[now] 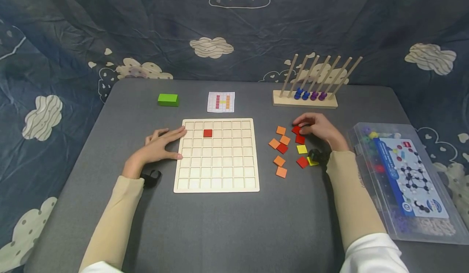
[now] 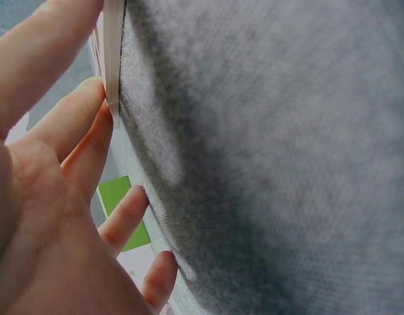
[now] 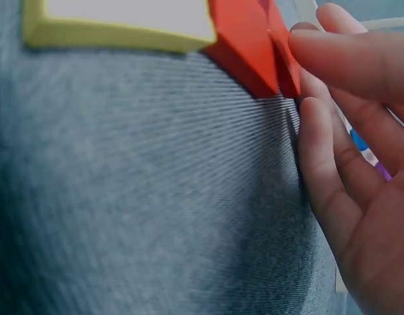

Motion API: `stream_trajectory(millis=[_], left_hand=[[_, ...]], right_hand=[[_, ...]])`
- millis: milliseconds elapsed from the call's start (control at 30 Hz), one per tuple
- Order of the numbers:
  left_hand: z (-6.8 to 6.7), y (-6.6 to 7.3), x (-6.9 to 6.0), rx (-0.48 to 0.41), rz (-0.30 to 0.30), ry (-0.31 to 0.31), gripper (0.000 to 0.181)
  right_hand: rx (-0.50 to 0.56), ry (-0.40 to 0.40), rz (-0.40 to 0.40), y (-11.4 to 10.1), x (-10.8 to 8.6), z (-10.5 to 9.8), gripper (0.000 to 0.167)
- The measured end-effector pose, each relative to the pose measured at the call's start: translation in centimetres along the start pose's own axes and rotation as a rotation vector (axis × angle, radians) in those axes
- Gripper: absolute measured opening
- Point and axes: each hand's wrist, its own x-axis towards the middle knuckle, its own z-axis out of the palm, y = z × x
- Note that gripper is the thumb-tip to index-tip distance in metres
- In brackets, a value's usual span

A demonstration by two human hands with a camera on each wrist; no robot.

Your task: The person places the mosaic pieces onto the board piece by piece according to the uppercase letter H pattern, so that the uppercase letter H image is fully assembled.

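A pale wooden grid board (image 1: 217,171) lies flat on the table, with one red square tile (image 1: 207,133) in its second row. At the board's left edge rests my left hand (image 1: 155,147), fingers extended; in the left wrist view the fingertips touch the board's side (image 2: 113,59). To the right, my right hand (image 1: 320,128) pinches a red tile (image 1: 296,130) between thumb and fingers. In the right wrist view that red tile (image 3: 288,56) leans beside another red tile (image 3: 244,49), with a yellow tile (image 3: 117,26) close by.
Several loose orange tiles (image 1: 281,172), red and yellow ones lie right of the board. Behind stand a green block (image 1: 168,100), a pattern card (image 1: 221,102) and a peg rack (image 1: 305,100) with blue and purple beads. A clear plastic case (image 1: 425,228) sits at far right.
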Motion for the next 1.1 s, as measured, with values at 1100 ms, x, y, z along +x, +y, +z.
stream_trajectory(millis=[1100], left_hand=[[0.1, 0.0, 0.1, 0.023, -0.012, 0.001, 0.091]], right_hand=[[0.138, -0.095, -0.038, -4.9, 1.6, 4.8, 0.026]])
